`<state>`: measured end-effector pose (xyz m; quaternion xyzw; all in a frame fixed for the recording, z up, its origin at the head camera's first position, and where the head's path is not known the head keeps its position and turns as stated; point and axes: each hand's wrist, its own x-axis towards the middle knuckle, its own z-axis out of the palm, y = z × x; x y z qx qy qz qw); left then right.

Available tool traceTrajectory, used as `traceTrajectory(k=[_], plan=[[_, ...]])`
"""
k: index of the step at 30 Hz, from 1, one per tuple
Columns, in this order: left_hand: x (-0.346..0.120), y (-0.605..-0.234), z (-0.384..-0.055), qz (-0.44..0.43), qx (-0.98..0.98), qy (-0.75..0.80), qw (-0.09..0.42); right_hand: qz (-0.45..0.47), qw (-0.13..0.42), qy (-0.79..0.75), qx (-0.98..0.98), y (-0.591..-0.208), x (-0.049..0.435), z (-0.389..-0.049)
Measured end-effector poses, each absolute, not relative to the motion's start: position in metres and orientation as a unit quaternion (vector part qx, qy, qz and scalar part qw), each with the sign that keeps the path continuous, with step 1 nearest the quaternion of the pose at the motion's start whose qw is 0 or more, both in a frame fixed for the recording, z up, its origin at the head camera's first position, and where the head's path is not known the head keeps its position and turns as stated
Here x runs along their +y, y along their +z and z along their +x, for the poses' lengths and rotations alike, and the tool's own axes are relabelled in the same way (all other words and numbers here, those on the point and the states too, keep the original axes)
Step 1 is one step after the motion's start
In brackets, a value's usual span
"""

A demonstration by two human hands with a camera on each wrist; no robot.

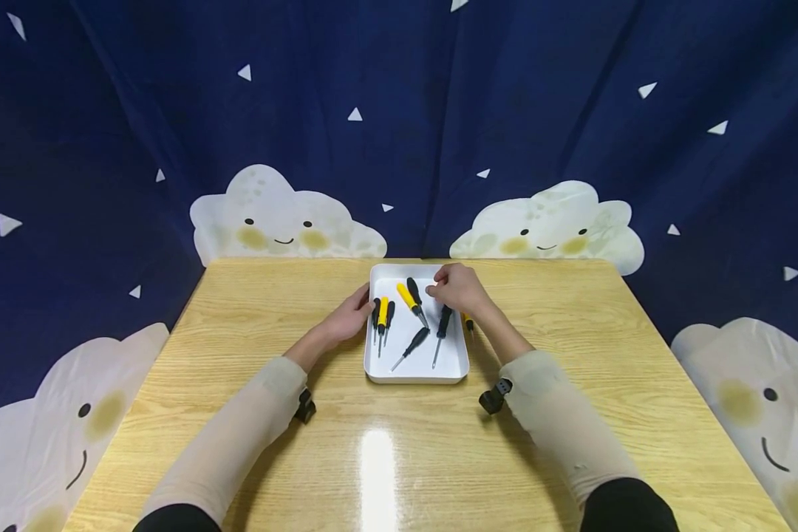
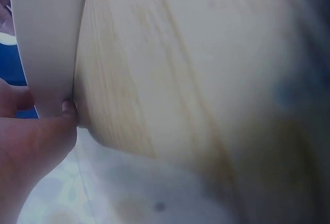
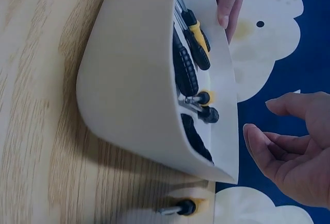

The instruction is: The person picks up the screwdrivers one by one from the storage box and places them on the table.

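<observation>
A white tray (image 1: 399,372) on the wooden table holds several screwdrivers with black or yellow-and-black handles. My left hand (image 1: 346,319) grips the tray's left wall, with fingers on both sides of it in the left wrist view. Above the tray's right side hovers my right hand (image 3: 299,144), its fingers loosely bent and nothing between them. Below that hand lies a black screwdriver (image 1: 444,323). Another black screwdriver (image 1: 412,343) lies slanted at the tray's near middle. A yellow screwdriver (image 1: 408,297) and a black one lie together farther back.
Outside the tray's right wall, a yellow-and-black screwdriver (image 3: 183,208) lies on the table (image 1: 266,295), partly hidden by the right arm in the head view. Behind the table hangs a dark blue curtain (image 1: 386,111) with clouds and triangles. Each wrist carries a small black camera.
</observation>
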<state>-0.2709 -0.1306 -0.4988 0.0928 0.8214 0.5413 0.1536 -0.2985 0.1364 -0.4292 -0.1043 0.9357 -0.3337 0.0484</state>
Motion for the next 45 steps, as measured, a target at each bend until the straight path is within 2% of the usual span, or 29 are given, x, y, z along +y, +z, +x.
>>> traceTrajectory(k=[20,34,45], plan=[[-0.133,-0.5,-0.272,0.102,0.81,0.557,0.149,-0.134,0.05,-0.299,0.943,-0.438,0.106,-0.299],[-0.133,-0.498,-0.271,0.101,0.807,0.56,0.156,-0.128,0.08,-0.313,0.938,-0.45,0.09,-0.298],[-0.133,-0.497,-0.269,0.101,0.811,0.557,0.151,-0.131,0.081,-0.303,0.941,-0.459,0.078,-0.295]])
